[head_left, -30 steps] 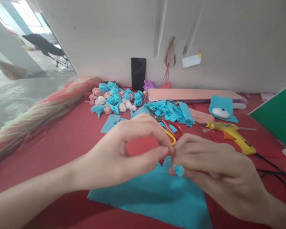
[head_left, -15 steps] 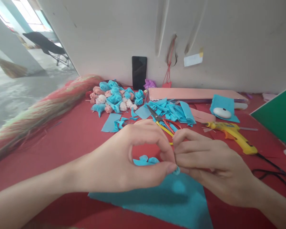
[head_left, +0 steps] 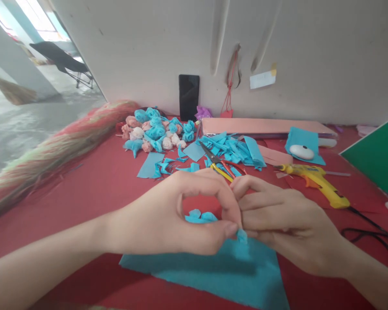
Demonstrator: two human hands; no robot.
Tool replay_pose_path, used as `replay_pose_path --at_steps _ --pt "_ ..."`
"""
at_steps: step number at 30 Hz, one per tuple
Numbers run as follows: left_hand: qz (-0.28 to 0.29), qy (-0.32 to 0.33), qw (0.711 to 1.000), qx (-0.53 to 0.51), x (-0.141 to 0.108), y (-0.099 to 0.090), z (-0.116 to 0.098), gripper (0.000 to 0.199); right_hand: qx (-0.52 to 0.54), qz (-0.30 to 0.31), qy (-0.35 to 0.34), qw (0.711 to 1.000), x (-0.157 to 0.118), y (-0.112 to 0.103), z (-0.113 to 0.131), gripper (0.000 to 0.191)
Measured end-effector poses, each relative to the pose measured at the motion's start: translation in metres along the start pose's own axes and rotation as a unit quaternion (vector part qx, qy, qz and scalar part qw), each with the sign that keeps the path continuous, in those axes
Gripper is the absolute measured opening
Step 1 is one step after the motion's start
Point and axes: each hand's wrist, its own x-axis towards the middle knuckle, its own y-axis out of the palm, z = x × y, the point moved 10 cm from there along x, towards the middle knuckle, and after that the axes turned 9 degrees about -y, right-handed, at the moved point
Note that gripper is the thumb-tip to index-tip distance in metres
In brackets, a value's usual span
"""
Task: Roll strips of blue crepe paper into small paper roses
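Observation:
My left hand [head_left: 194, 211] is closed, its thumb and index finger pinching a small rolled piece of blue crepe paper [head_left: 242, 236]. My right hand [head_left: 287, 224] meets it from the right, fingers bent and pressed together at the same piece; most of the paper is hidden by the fingers. Beneath both hands lies a large blue crepe paper sheet [head_left: 220, 275]. A few small cut blue petals [head_left: 200, 216] rest on it, visible through the ring of my left thumb and finger.
Behind the hands lie scissors [head_left: 218, 160] and cut blue paper strips [head_left: 233, 148]. Finished paper roses [head_left: 157, 129] are piled at back left. A yellow glue gun [head_left: 320, 181] with a black cord lies right. A phone [head_left: 189, 98] leans on the wall.
The hands have shifted very slightly, and more of the blue paper piece shows below the fingertips. Things on the table have stayed put.

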Motion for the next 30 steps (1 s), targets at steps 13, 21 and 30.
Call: replay_pose_path --at_steps 13,21,30 --pt "0.089 -0.030 0.984 -0.149 0.004 0.014 0.002 0.008 0.002 0.006 -0.007 1.000 0.003 -0.001 0.001 0.019" --pt "0.062 -0.042 0.994 -0.081 0.003 0.010 0.002 0.008 0.022 0.013 0.013 1.000 -0.001 0.001 -0.001 0.017" --pt "0.056 -0.051 0.995 -0.062 0.002 0.013 0.002 0.008 0.035 0.018 0.025 0.999 0.001 0.003 -0.003 0.020"
